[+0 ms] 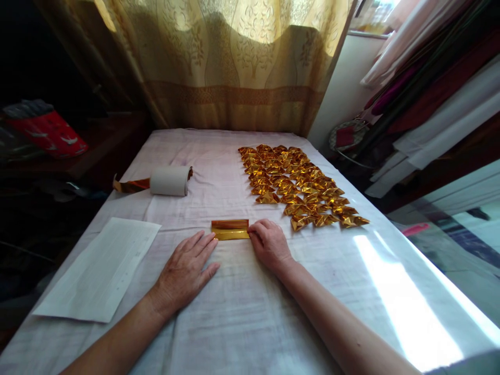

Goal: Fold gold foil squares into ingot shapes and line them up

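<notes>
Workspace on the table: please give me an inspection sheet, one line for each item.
Surface: table covered with a pale cloth, sunlight patch at the right.
Job's things: gold foil strip, folded flat, lying between both hands; rows of folded gold pieces behind it on the right.
Clutter: white roll with a gold foil tail at the left; white paper sheet near the left edge.
Hands: left hand flat on the cloth, fingertips at the strip's left end; right hand with fingers bent on the strip's right end.
Cables: nothing seen.
Surroundings: gold curtain behind; stacked fabrics at the right.
</notes>
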`<state>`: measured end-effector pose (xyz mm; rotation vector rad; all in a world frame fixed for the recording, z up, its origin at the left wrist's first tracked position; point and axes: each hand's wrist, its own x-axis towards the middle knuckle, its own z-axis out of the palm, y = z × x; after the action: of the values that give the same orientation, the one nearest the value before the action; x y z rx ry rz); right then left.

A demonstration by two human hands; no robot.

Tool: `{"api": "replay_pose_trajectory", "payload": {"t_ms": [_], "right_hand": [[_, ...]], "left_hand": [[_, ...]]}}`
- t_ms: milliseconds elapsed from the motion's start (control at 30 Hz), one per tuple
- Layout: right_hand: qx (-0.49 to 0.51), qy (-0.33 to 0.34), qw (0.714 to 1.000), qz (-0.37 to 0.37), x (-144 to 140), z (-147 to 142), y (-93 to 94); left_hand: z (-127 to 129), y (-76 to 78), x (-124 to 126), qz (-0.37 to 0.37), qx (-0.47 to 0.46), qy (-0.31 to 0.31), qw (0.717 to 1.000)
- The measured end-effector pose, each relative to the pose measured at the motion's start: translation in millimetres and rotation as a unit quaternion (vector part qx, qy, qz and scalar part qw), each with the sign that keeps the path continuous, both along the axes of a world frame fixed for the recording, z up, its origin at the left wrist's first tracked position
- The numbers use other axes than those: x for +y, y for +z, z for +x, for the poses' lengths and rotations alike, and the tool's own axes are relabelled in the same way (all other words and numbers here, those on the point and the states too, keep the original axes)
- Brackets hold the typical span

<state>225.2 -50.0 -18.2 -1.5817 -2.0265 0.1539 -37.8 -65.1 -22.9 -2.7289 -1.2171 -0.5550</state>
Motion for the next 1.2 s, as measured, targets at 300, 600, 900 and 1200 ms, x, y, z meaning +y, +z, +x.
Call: {"api": "replay_pose_trajectory", "payload": {"t_ms": [300, 600, 900, 1200], "right_hand": [[-0.087, 0.101, 0.990, 0.042, -24, -42, 16.6], [-0.138, 0.099, 0.974, -0.149, -24, -47, 23.4], [-0.151, 0.023, 0.969, -0.194, -43, -20, 23.7], [-0.057, 0.019, 0.997, -0.055, -30, 4, 10.3]], "left_hand": [[5, 1.3, 0, 0.010, -0.007, 0.009, 1.000], [6, 7.5, -1, 0.018, 0.020, 0.019, 0.999], [5, 7.3, -1, -0.032, 0.026, 0.035, 0.999], [6, 12.4, 15, -0.048, -0.070, 0.006, 0.996]]}}
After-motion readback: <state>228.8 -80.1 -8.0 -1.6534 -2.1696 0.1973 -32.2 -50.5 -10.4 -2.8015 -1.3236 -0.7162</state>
